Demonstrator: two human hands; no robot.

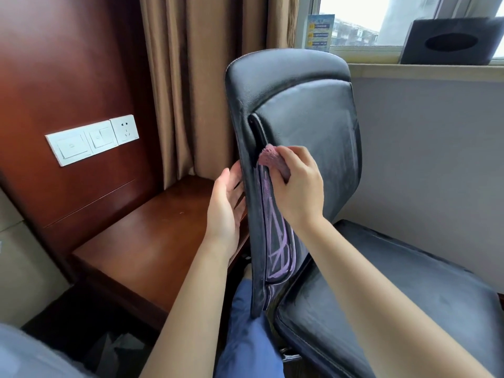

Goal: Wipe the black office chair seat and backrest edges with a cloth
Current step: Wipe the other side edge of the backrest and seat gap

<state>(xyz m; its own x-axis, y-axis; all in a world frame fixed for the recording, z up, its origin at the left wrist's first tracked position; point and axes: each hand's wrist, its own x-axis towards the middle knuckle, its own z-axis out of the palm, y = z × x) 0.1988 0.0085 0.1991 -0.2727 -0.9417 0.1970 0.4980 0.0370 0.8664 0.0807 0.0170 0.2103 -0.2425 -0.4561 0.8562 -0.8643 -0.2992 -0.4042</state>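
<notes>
While my right hand (pixel 296 184) pinches the pink cloth (pixel 272 159) against the seam on the near edge of the backrest (pixel 300 118), the main risk is the chair swivelling or tipping away as I press. My left hand (pixel 226 205) lies with straight fingers flat against the outer side of that edge, steadying it; if that palm slips off the smooth black leather, the backrest would turn and the cloth would skate out of the groove. A second risk is the cloth bunching. Only a small wad shows past my fingertips, so a hard stroke could drag bare knuckles over the piping instead of fabric.

As for the grip, the cloth sits curled inside my right fingers and thumb, its free end poking up and left into the gap between the edge panel and the centre cushion. Purple streaks run down the seam below my wrist; I think they are marks or reflection, but cannot be sure. Untouched by either hand, the seat (pixel 409 282) lies low to my right.
</notes>
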